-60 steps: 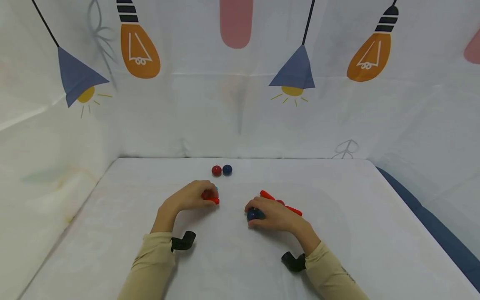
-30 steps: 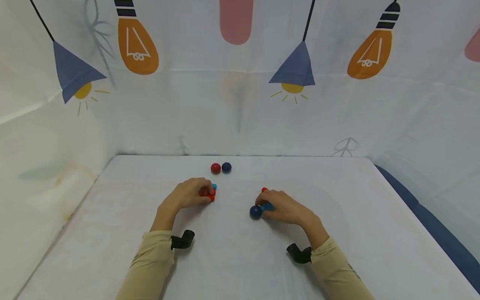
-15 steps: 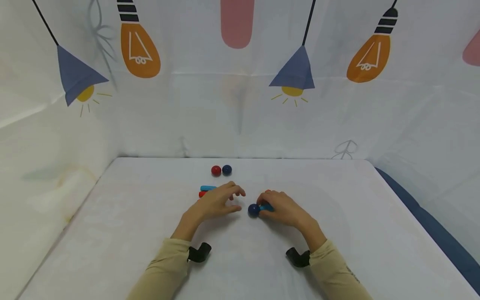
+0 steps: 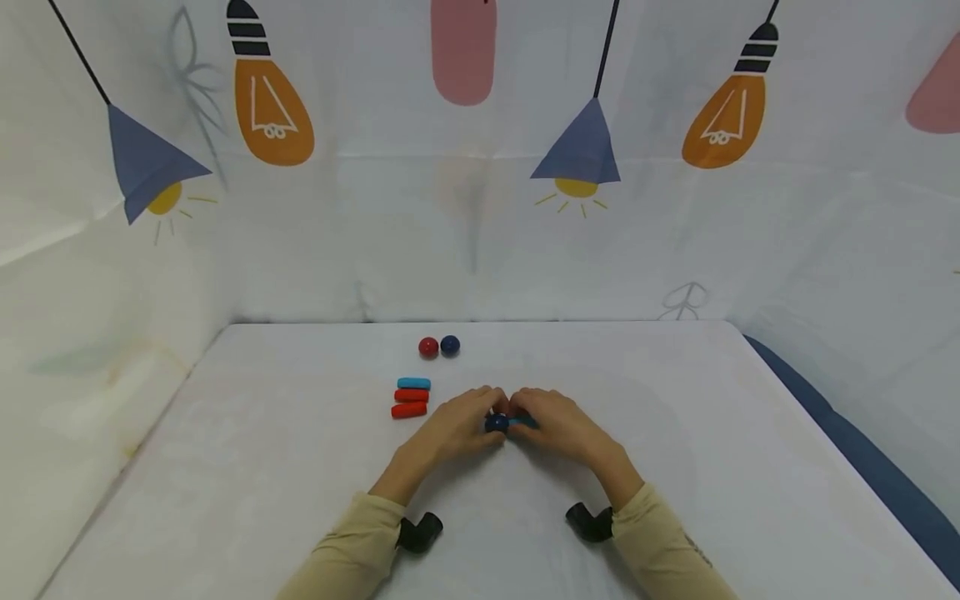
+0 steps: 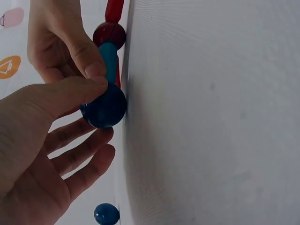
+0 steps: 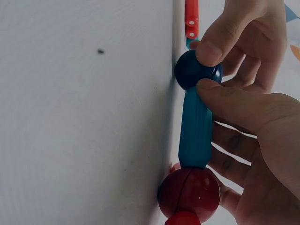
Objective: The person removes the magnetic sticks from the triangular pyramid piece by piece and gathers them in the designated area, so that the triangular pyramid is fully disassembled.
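My left hand (image 4: 461, 423) pinches a dark blue ball (image 4: 497, 423) between thumb and fingers at mid-table. The ball sits against one end of a light blue stick (image 6: 196, 129), which my right hand (image 4: 561, 425) grips with its thumb near the ball. At the stick's other end is a red ball (image 6: 190, 194), with a red stick (image 5: 114, 10) running on from it; in the head view my right hand hides these. The thumbs of both hands nearly meet where ball and stick join.
Left of my hands, a light blue stick (image 4: 414, 383) and two red sticks (image 4: 408, 410) lie side by side. Farther back, a loose red ball (image 4: 428, 347) and a loose dark blue ball (image 4: 450, 346) stand close together on the white table (image 4: 262, 467).
My left hand has let go of the sticks at left and moved right to take the dark blue ball. My right hand has shifted from that ball onto the light blue stick.
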Tool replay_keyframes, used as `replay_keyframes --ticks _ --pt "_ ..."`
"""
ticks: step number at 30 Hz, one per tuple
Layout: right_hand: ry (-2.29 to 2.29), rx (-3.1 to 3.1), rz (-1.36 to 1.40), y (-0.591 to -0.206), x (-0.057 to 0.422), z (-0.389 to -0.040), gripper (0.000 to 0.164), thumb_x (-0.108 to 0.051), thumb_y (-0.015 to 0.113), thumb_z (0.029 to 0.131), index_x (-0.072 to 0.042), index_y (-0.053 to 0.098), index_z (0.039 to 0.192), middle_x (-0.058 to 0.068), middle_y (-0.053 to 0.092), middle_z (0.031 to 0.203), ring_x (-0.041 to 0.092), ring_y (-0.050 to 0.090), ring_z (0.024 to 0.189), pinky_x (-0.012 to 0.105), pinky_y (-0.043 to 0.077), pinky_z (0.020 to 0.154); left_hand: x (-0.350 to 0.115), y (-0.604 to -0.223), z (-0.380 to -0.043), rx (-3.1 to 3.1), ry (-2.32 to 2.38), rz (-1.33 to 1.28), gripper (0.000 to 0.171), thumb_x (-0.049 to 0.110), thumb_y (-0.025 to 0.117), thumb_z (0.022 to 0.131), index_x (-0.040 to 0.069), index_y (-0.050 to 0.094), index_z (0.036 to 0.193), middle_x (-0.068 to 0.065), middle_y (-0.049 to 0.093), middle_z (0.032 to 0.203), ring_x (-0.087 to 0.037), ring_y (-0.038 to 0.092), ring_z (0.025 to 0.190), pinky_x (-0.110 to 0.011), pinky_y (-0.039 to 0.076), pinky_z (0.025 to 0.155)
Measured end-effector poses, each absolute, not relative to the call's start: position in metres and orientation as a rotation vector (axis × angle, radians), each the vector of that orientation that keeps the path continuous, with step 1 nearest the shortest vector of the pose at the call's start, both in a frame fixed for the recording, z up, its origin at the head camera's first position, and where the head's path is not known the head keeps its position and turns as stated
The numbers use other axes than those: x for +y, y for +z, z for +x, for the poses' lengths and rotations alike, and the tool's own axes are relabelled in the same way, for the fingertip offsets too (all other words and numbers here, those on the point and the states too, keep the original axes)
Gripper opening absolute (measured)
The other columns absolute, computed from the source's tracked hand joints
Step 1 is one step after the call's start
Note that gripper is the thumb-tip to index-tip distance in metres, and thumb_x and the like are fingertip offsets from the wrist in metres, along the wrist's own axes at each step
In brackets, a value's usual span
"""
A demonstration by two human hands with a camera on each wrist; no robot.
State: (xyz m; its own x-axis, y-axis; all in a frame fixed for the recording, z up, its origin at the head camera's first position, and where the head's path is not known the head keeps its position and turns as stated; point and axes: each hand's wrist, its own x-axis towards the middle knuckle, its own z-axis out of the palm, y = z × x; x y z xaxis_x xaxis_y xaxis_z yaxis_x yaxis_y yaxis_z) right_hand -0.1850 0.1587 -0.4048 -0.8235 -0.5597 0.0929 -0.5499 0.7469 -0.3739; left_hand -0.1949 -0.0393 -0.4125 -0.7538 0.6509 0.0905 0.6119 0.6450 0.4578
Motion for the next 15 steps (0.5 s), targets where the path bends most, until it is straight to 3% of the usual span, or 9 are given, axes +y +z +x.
replay_keyframes --ticks 10,15 --pt "-0.544 2.884 -1.02 -0.404 0.158 -0.183 0.013 -0.02 0.067 0.087 -0.015 0.063 0.098 -0.004 0.063 0.094 0.011 0.057 0.087 0.033 0.046 0.079 -0.046 -0.408 -0.198 2.815 0.63 1.159 0.028 0.014 0.073 0.077 0.019 0.061 0.102 0.006 0.061 0.099 -0.012 0.056 0.091 -0.029 0.05 0.08" --pt "-0.553 2.857 -1.071 -0.404 0.157 -0.184 0.011 -0.02 0.067 0.088 -0.016 0.063 0.098 -0.006 0.062 0.094 0.009 0.056 0.084 0.03 0.046 0.077 -0.063 -0.405 -0.209 2.879 0.695 1.064 0.024 0.017 0.071 0.082 0.018 0.061 0.103 0.005 0.061 0.1 -0.012 0.056 0.092 -0.03 0.049 0.083"
